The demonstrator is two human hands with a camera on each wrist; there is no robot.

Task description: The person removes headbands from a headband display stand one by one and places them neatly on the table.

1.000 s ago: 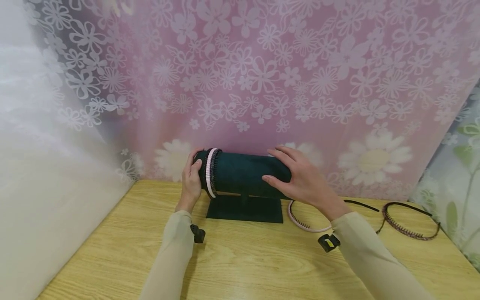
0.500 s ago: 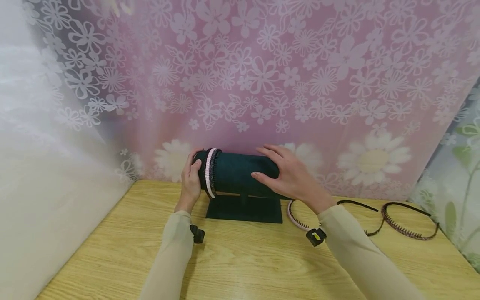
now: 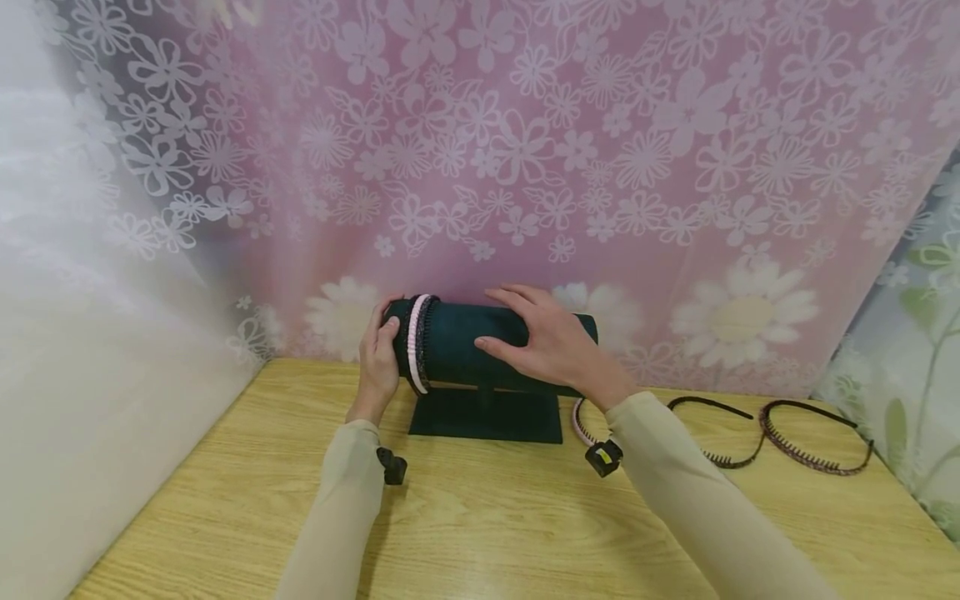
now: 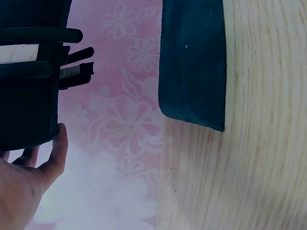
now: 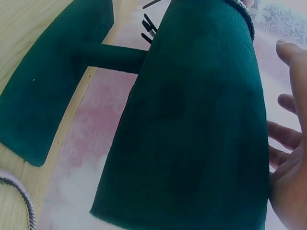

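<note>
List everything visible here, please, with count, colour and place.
table: one, light wood, across the bottom
display stand: one, dark green, on the table
mounted pink headband: one, pink, around stand's left end
mounted dark headbands: at least two, blackish, beside it
loose pink headband: one, pink, right of stand's base
loose dark headbands: two, black and dark brown, farther right
flowered backdrop: one, pink, behind
side surface: one, white, left
leafy cloth: one, whitish-green, far right
sleeves: two, beige, bottom
wrist cameras: two, black, one per sleeve
left hand: one, holding stand's left end
right hand: one, over stand's right half

Home-like corner with pink floral curtain (image 3: 480, 125) and wood-grain table (image 3: 495, 525)
</note>
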